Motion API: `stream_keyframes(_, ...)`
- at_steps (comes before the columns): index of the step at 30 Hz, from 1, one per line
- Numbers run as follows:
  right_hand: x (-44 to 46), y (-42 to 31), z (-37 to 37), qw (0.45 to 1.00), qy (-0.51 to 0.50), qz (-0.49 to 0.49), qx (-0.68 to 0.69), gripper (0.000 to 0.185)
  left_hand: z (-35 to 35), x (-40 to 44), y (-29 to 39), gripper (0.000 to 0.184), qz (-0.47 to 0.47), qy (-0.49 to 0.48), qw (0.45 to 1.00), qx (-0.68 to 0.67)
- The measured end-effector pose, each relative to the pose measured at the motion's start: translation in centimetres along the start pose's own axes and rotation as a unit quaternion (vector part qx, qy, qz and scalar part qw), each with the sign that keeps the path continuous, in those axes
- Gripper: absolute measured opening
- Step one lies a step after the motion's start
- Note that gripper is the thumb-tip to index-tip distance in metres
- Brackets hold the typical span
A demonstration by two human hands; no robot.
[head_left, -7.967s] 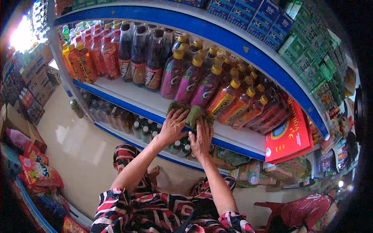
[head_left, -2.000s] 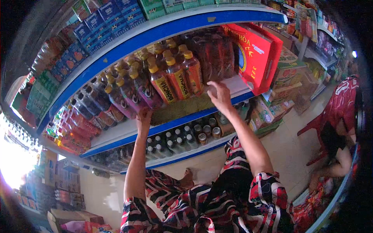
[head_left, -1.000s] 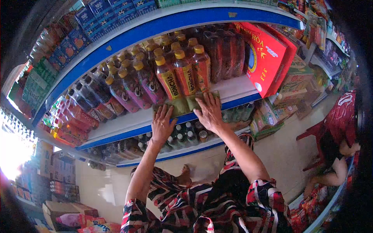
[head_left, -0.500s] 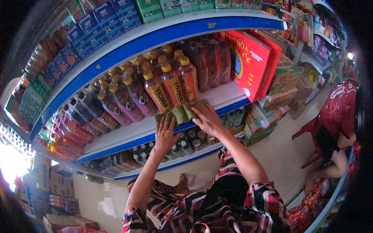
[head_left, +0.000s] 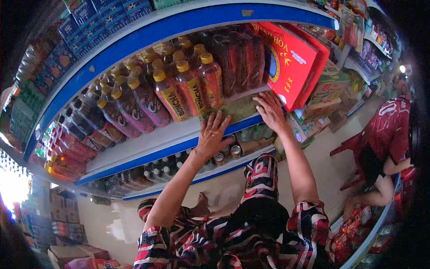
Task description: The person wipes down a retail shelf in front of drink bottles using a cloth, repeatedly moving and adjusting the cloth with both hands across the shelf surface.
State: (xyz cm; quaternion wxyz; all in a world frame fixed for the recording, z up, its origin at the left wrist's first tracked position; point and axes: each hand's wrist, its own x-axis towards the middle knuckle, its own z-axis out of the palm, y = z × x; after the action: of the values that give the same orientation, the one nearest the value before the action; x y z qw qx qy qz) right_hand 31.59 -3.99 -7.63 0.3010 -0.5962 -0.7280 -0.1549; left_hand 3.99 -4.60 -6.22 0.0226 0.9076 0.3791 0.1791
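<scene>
A green cloth (head_left: 244, 107) lies spread on the white shelf board (head_left: 148, 151), in front of the dark bottles. My left hand (head_left: 213, 136) rests flat on the cloth's left end, fingers spread, just below the Boncha bottles (head_left: 179, 96). On its right end lies my right hand (head_left: 271, 110), with fingers stretched out, close to the foot of a red box (head_left: 293, 62). Neither hand is wrapped round the cloth. Purple-labelled bottles (head_left: 154, 110) with yellow caps stand left of the Boncha bottles.
Overhead, the blue-edged upper shelf (head_left: 179, 24) carries drink cartons (head_left: 109, 15). Below are more bottles and jars (head_left: 219, 158) on a lower shelf. Cartons (head_left: 329, 98) are stacked at the right. A person in a maroon shirt (head_left: 387, 123) sits on a red stool (head_left: 347, 145) farther right.
Both hands have moved right along the shelf, and the right hand also went deeper towards the red box. The bunched cloth is now stretched flatter between them.
</scene>
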Motion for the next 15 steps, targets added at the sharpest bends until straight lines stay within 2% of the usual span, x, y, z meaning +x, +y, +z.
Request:
stream_keyframes(3, 1.0, 1.8, 2.4, 1.000, 0.030, 0.004, 0.004, 0.035, 1.4, 2.2, 0.8, 0.076, -0.022, -0.008, 1.000, 0.000)
stream_keyframes(6, 2.2, 1.5, 3.3, 0.995, 0.091, -0.007, -0.039, 0.035, 2.6, 2.5, 1.9, 0.074, -0.042, 0.041, 0.998, 0.013)
stream_keyframes(10, 1.6, 0.4, 3.6, 0.996, 0.041, 0.044, -0.059, 0.040, 3.6, 1.9, 1.7, 0.078, -0.029, 0.107, 0.993, 0.026)
stream_keyframes(11, 1.6, -0.6, 2.7, 0.996, -0.005, 0.079, -0.050, 0.042, 3.7, 1.7, 1.6, 0.080, -0.025, 0.130, 0.991, 0.011)
stream_keyframes(14, 1.3, -1.8, 2.4, 0.994, -0.026, 0.077, -0.079, 0.043, 4.6, 1.5, 1.2, 0.081, -0.015, 0.170, 0.985, 0.004)
stream_keyframes(15, 1.2, -2.0, 2.7, 0.993, -0.034, 0.073, -0.089, 0.043, 4.6, 1.3, 1.2, 0.076, -0.012, 0.167, 0.986, 0.009)
